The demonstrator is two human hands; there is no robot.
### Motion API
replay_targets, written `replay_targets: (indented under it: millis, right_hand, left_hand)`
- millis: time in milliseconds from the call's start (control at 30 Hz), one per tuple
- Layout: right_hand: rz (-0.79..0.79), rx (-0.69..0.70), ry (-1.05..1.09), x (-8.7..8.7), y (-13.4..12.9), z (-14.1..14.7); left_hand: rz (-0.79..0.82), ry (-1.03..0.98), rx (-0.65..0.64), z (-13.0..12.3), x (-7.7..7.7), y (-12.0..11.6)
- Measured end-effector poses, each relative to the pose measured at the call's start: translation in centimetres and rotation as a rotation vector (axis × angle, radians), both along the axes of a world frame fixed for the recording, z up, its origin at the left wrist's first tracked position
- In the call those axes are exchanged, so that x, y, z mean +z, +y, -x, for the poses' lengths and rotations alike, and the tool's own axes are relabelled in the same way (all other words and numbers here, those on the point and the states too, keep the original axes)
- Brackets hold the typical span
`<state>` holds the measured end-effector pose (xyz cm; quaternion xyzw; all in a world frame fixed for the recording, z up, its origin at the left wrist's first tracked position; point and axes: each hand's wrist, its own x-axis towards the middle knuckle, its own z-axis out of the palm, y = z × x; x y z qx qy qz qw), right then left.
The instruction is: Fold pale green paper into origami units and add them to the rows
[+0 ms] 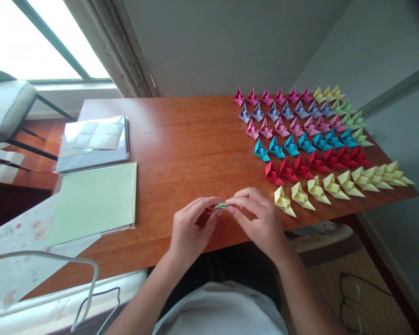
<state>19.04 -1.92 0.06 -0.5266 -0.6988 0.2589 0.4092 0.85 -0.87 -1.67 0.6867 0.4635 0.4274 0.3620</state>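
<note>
A small folded piece of green paper (220, 205) is pinched between my two hands, above the front part of the wooden table (188, 153). My left hand (193, 228) grips its left end with thumb and fingers. On its right end, the fingertips of my right hand (260, 221) are closed. Rows of folded paper boats stand to the right: yellow ones (282, 202) nearest my right hand, then red (273, 173), blue (276, 147), pink (266, 129), lilac (273, 112) and magenta (266, 97). Light green boats (360, 137) stand at the right ends of several rows.
A pack of light green paper (94, 202) and another plastic-wrapped pack (91, 156) lie at the left. Beneath them is a printed sheet (17, 256). A white cable (94, 274) curves at the lower left. A chair (9, 109) stands beyond the table's left side.
</note>
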Motion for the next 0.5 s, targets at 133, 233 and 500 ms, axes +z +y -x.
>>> replay_targets:
  millis: [133, 233, 500]
  right_hand:
    - [0.022, 0.013, 0.017, 0.00, -0.19, -0.17]
    - [0.041, 0.022, 0.026, -0.04, -0.35, -0.27]
    - [0.041, 0.019, -0.001, 0.05, -0.13, -0.15]
  left_hand:
    - [0.047, -0.014, -0.017, 0.26, -0.09, -0.08]
    - [0.060, -0.022, -0.016, 0.31, -0.15, 0.03]
    - [-0.007, -0.003, -0.069, 0.02, 0.08, 0.31]
